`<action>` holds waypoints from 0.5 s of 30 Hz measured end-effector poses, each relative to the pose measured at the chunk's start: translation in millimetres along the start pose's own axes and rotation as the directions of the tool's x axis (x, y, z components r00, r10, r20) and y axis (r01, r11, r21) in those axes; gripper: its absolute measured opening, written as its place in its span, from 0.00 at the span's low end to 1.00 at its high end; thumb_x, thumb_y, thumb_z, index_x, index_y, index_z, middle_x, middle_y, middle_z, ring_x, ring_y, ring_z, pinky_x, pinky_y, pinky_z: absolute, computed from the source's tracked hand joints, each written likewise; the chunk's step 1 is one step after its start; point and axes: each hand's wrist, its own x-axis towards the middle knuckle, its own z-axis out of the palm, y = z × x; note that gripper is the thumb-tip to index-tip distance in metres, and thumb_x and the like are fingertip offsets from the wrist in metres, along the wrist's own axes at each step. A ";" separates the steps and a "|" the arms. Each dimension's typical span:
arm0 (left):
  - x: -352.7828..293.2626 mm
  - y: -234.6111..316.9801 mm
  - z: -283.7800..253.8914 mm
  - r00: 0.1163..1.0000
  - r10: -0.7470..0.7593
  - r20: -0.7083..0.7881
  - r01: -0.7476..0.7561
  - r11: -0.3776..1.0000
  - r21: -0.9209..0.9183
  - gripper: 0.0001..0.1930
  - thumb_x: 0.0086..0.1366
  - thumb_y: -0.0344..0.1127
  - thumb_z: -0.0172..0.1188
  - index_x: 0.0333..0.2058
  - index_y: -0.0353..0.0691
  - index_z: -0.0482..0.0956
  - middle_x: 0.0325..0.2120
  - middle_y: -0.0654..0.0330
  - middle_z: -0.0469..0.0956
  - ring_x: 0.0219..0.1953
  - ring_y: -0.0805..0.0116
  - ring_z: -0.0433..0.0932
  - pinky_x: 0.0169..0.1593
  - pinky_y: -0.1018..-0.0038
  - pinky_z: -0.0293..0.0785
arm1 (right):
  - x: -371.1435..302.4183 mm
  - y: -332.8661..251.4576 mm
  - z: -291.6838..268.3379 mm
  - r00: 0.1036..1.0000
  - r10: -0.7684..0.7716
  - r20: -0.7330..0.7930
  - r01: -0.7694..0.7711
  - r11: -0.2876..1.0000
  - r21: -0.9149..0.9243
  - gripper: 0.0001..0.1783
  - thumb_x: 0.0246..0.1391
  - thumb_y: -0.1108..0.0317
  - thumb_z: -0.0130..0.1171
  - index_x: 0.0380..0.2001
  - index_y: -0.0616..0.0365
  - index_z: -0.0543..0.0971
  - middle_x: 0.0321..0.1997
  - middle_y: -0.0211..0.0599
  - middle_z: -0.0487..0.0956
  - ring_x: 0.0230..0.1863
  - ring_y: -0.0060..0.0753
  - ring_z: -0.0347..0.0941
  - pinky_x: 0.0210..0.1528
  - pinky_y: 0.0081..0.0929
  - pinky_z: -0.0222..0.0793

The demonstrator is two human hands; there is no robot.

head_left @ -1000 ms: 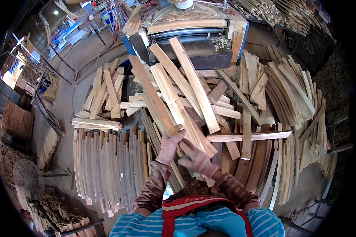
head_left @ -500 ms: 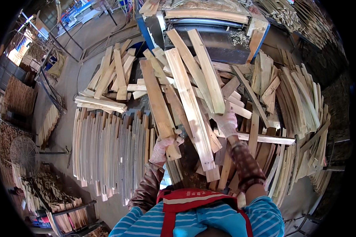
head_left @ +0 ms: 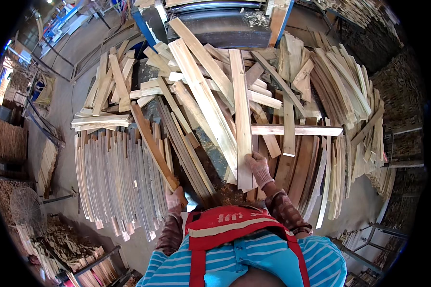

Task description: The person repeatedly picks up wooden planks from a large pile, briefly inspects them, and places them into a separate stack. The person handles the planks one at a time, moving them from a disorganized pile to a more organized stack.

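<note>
My left hand (head_left: 175,198), in a pale work glove, is closed round the near end of a brown wooden board (head_left: 153,146). That board is tilted on its narrow edge, beside the row of stacked boards (head_left: 115,177) on the left. My right hand (head_left: 259,170), gloved too, grips the near end of a pale wooden board (head_left: 240,110) by its right edge. This board points away from me over the loose pile. Left of it lies another long, light board (head_left: 203,103), slanting across the heap. A horizontal board (head_left: 306,130) lies just beyond my right hand.
At the far side stands a machine (head_left: 215,24) with a dark bed and blue frame sides. Loose boards (head_left: 112,83) are heaped at the far left. Curved stacks of boards (head_left: 333,86) stand on the right. A round fan (head_left: 28,205) is at the left rim.
My left hand has swung its board left, over the stacked row, and turned it onto its edge. My right hand has drawn its board nearer and straightened it. The view has shifted too.
</note>
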 end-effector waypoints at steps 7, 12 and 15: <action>-2.5 -37.4 0.9 0.991 0.097 -0.088 -0.078 0.977 0.198 0.26 0.62 0.30 0.64 0.60 0.37 0.73 0.38 0.61 0.81 0.38 0.68 0.78 0.44 0.68 0.77 | 11.3 4.2 1.1 0.992 -0.066 -0.107 0.069 0.997 0.018 0.12 0.55 0.62 0.62 0.30 0.62 0.82 0.22 0.17 0.70 0.23 0.14 0.61 0.24 0.22 0.57; -11.2 -40.5 -10.2 0.890 0.454 -0.050 -0.357 0.760 0.543 0.33 0.62 0.29 0.63 0.67 0.39 0.66 0.48 0.56 0.80 0.48 0.65 0.77 0.52 0.71 0.73 | 14.1 4.7 -7.2 0.997 -0.056 -0.053 0.058 0.998 0.031 0.11 0.56 0.65 0.64 0.39 0.61 0.84 0.27 0.19 0.74 0.24 0.15 0.66 0.26 0.20 0.62; -23.0 -22.0 -28.1 0.968 0.242 -0.066 -0.199 0.901 0.385 0.36 0.61 0.27 0.65 0.68 0.42 0.65 0.42 0.55 0.83 0.40 0.65 0.80 0.45 0.71 0.76 | 12.4 7.1 -10.2 0.995 -0.071 -0.072 0.072 0.997 0.008 0.11 0.56 0.65 0.64 0.39 0.61 0.84 0.27 0.19 0.74 0.24 0.15 0.66 0.26 0.21 0.62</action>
